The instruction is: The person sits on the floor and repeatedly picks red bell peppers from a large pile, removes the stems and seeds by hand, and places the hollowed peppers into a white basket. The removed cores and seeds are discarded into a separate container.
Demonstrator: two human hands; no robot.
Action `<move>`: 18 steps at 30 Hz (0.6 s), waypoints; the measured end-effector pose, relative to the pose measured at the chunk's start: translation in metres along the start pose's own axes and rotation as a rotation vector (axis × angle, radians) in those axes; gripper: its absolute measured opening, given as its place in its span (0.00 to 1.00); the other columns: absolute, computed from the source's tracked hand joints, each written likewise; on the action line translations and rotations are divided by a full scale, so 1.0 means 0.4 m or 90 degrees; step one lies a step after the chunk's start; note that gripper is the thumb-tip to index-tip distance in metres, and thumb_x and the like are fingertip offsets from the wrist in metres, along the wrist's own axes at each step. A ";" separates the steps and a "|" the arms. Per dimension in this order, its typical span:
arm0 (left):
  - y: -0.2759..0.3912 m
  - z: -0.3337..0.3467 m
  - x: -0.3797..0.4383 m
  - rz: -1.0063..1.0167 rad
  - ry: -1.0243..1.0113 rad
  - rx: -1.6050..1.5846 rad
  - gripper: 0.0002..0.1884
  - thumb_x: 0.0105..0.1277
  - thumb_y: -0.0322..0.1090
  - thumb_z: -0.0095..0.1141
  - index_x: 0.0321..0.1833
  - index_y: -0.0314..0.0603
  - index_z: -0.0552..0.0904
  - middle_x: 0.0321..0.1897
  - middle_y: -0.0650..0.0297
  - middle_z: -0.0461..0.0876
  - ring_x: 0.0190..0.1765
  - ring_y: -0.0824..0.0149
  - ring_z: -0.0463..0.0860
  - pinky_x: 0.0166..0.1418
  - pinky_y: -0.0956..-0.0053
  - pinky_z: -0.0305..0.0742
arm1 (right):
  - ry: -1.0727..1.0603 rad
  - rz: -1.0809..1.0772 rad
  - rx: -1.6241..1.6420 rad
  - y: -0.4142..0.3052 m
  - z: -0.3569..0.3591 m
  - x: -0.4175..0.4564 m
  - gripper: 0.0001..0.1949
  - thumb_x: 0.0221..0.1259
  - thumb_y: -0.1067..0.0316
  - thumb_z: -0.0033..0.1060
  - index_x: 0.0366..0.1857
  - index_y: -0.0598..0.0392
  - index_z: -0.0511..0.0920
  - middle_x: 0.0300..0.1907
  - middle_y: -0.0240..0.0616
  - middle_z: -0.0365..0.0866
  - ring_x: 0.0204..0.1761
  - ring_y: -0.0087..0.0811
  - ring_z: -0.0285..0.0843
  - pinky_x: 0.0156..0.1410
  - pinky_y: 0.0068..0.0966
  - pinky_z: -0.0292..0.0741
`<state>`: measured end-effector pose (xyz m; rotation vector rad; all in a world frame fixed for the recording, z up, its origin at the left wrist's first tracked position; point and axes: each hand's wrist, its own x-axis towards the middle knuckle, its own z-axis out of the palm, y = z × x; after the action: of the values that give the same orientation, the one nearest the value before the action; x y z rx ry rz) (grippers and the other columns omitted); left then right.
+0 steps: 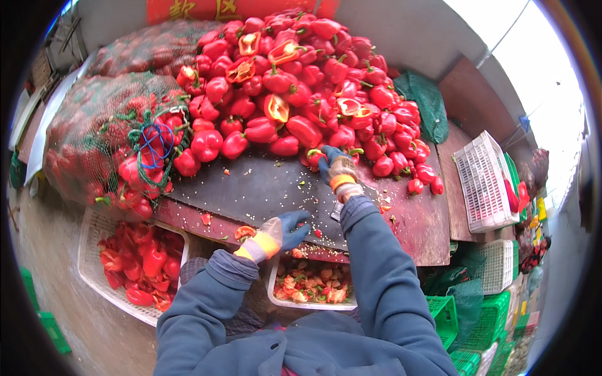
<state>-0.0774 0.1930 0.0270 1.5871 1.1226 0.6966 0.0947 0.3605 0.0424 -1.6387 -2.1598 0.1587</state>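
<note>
My left hand (282, 233), in a blue-coated work glove with an orange cuff, is low over the near part of the dark board (225, 192). Its fingers are apart with nothing in them. Farther forward, my right hand (337, 168), gloved alike, reaches the front edge of a large heap of red bell peppers (305, 129). A pepper (314, 157) with a green stem end lies at its fingers; whether they grip it is hidden. Several cut-open peppers (276, 108) lie on the heap. Beside my left hand is a pepper scrap (244, 232). Pale seeds dot the board.
Mesh sacks of peppers (89, 136) stand at left. A white crate (84, 263) holds cut red peppers; a white tub (310, 306) below the table edge holds cores and scraps. White crates (484, 188) and green crates (489, 319) stand at right.
</note>
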 end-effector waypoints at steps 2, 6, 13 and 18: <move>0.004 -0.003 0.007 0.067 0.047 -0.015 0.21 0.69 0.42 0.56 0.61 0.38 0.77 0.45 0.51 0.85 0.42 0.66 0.85 0.46 0.69 0.80 | -0.024 -0.066 -0.242 0.004 0.042 0.038 0.14 0.55 0.51 0.60 0.37 0.48 0.81 0.42 0.40 0.85 0.47 0.43 0.82 0.52 0.42 0.76; -0.003 -0.008 0.024 0.045 0.120 0.008 0.21 0.68 0.42 0.54 0.59 0.39 0.78 0.52 0.46 0.82 0.53 0.50 0.84 0.55 0.62 0.78 | -0.104 0.028 -0.286 -0.046 0.077 0.062 0.14 0.52 0.51 0.63 0.40 0.44 0.83 0.42 0.37 0.86 0.46 0.40 0.83 0.51 0.38 0.76; -0.047 0.009 0.050 -0.013 0.195 -0.072 0.22 0.68 0.35 0.57 0.63 0.36 0.75 0.53 0.52 0.83 0.52 0.65 0.84 0.58 0.69 0.78 | -0.174 0.296 0.018 0.042 0.082 -0.153 0.31 0.52 0.44 0.65 0.62 0.38 0.75 0.49 0.50 0.84 0.52 0.49 0.83 0.57 0.41 0.76; -0.081 0.034 0.058 0.028 0.255 0.054 0.39 0.59 0.40 0.65 0.73 0.41 0.63 0.66 0.43 0.70 0.68 0.47 0.72 0.71 0.62 0.68 | -0.195 0.280 0.230 0.078 0.113 -0.296 0.21 0.55 0.51 0.65 0.52 0.47 0.81 0.48 0.43 0.86 0.52 0.42 0.83 0.56 0.34 0.76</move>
<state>-0.0667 0.2098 -0.0100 1.5876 1.4251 1.0405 0.1303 0.2655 -0.0399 -1.9294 -1.7872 0.9255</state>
